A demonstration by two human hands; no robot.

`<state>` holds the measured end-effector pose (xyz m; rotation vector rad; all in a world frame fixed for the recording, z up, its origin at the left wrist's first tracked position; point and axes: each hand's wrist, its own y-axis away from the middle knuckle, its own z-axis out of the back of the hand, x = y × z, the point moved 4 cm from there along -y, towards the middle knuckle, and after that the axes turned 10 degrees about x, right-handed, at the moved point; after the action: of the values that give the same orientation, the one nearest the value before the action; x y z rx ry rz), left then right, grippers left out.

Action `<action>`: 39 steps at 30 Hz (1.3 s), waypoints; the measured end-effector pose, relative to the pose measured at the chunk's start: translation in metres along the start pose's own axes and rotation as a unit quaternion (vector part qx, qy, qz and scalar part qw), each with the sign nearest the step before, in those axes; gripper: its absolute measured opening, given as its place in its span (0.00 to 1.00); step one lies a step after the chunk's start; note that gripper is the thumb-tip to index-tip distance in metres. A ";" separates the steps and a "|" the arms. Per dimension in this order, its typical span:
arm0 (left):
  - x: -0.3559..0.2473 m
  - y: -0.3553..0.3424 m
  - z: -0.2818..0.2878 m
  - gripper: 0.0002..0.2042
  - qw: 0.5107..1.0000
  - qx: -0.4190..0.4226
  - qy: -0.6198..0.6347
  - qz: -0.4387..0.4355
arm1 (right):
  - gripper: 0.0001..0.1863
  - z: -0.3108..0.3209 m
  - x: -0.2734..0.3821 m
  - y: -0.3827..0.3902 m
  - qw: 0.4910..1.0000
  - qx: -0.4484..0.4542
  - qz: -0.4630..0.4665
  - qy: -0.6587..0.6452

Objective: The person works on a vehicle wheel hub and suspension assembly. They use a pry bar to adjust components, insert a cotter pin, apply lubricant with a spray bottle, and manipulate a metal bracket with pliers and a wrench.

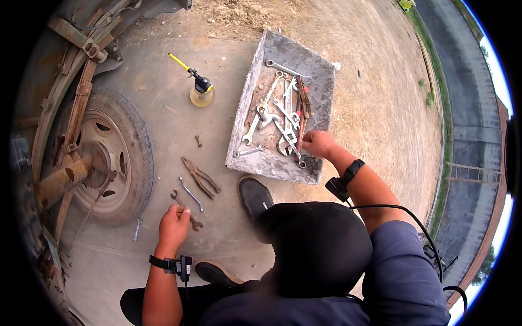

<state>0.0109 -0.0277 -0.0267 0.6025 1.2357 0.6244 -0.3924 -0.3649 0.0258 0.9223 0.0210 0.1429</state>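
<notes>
On the concrete, my left hand (175,224) closes its fingers on a rusty double open-end wrench (196,224), whose two ends show past the fingers. A thin silver wrench (191,194) and rusty pliers (202,177) lie just beyond. My right hand (319,144) reaches into a grey metal tray (325,92) at its near right side, with fingers drawn together. Next to those fingers are a red-handled tool (303,130) and an adjustable wrench (284,145). What the right fingers hold, if anything, is hidden. Several combination wrenches (255,129) lie heaped in the tray.
A wheel (138,157) on a rusty axle (65,176) stands at the left. An oil can (202,96) with a yellow spout is upright beyond the pliers. A bolt (198,141) and a small wrench (137,230) lie on the ground. My shoe (254,198) is beside the tray.
</notes>
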 end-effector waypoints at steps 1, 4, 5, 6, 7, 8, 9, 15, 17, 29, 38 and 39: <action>0.004 -0.001 0.004 0.11 1.000 -0.003 -0.012 -0.004 | 0.18 -0.010 0.000 -0.002 0.999 -0.029 -0.014 -0.018; -0.006 0.019 0.005 0.11 1.000 -0.009 -0.009 0.023 | 0.16 -0.036 -0.007 -0.011 0.997 -0.037 0.019 -0.065; -0.010 0.016 0.002 0.11 1.000 -0.009 0.004 0.025 | 0.15 -0.034 -0.010 -0.016 0.996 -0.051 0.024 -0.066; -0.010 0.016 0.005 0.11 1.000 -0.014 0.005 0.024 | 0.16 -0.039 -0.012 -0.023 0.995 -0.079 0.010 -0.052; -0.009 0.018 0.006 0.11 1.000 -0.017 0.008 0.025 | 0.16 -0.043 -0.015 -0.027 0.994 -0.103 -0.007 -0.037; -0.008 0.019 0.006 0.11 0.999 -0.019 0.011 0.026 | 0.16 -0.046 -0.019 -0.031 0.991 -0.128 -0.023 -0.021; -0.006 0.020 0.007 0.11 0.999 -0.021 0.006 0.029 | 0.17 -0.043 -0.016 -0.031 0.991 -0.129 -0.030 -0.012; 0.002 0.016 -0.003 0.12 0.999 -0.021 -0.001 0.050 | 0.18 -0.038 -0.001 -0.045 0.987 -0.128 -0.093 0.001; -0.009 0.019 -0.009 0.13 0.999 -0.019 0.010 0.037 | 0.16 -0.040 -0.003 -0.046 0.982 -0.142 -0.115 -0.045; -0.012 0.008 -0.020 0.12 1.000 -0.013 0.000 0.005 | 0.19 -0.032 -0.004 -0.046 0.984 -0.113 -0.134 -0.029; -0.032 0.010 -0.013 0.15 0.999 -0.009 -0.032 0.027 | 0.17 -0.004 -0.043 -0.023 0.975 -0.090 -0.056 -0.196; -0.030 0.011 -0.010 0.15 0.999 -0.015 -0.040 0.021 | 0.12 0.000 -0.033 -0.007 0.942 -0.070 -0.041 -0.326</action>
<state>-0.0062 -0.0410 -0.0013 0.6243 1.1388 0.6461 -0.4239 -0.3730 0.0186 0.7891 -0.5592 -0.2421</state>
